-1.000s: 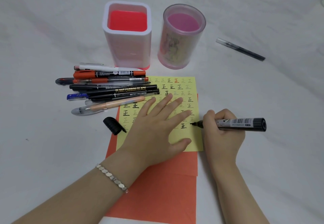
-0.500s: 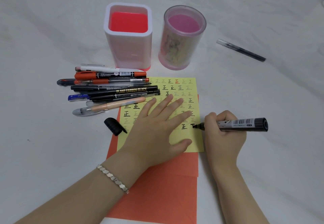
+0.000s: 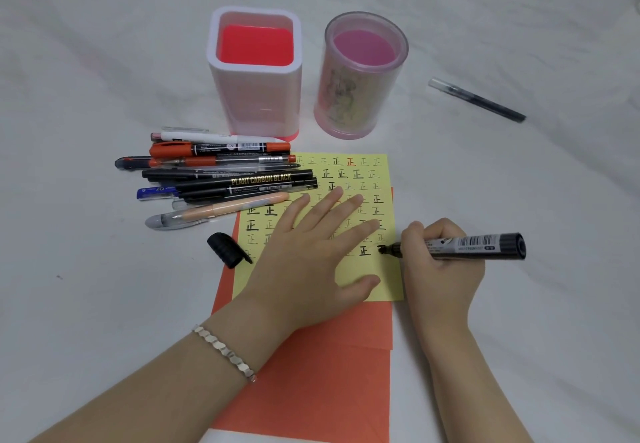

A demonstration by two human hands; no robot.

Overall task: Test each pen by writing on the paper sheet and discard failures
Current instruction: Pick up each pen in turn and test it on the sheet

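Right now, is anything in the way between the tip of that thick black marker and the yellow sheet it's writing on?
Nothing visible. The right hand holds the thick black marker with its tip on the yellow paper sheet, beside fresh dark strokes. The left hand lies flat on the sheet, left of the tip, clear of it.

A white cloth-covered table [image 3: 104, 286] carries orange paper [image 3: 311, 373], loose pens [image 3: 225, 179], two holders [image 3: 256, 72].
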